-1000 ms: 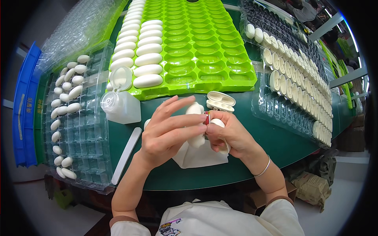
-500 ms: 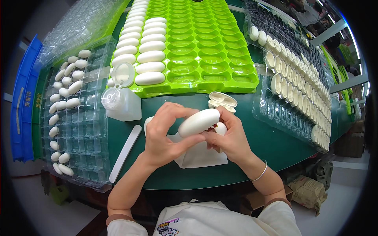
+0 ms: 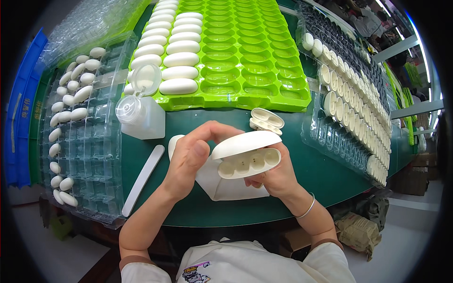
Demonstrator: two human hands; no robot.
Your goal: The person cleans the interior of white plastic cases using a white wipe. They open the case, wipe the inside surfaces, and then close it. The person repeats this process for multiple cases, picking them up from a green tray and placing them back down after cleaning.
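Observation:
Between my hands is a white oval earbud charging case (image 3: 249, 164), its lid tilted up from the base and several round hollows showing inside. My right hand (image 3: 278, 177) grips the base from its right end, the fingers partly hidden behind it. Curled around the left end of the lid is my left hand (image 3: 186, 158), with the index finger behind the lid and the thumb lifted near its edge. Beneath the case lies a white cloth (image 3: 226, 186). Another small case (image 3: 267, 120) stands open beyond my right hand. A white rounded thing (image 3: 173, 142) is partly hidden by my left hand.
A plastic bottle (image 3: 141, 120) with its cap flipped up and a white flat strip (image 3: 144, 180) are at left. Beyond stands a green tray (image 3: 226, 101) with white cases. Clear trays hold small white pieces (image 3: 79, 114) at left and cream case parts (image 3: 347, 111) at right.
The case has gone from closed to open, its hollows turned toward me. My left thumb has come off the case's underside and moved up. The whole view has shifted slightly.

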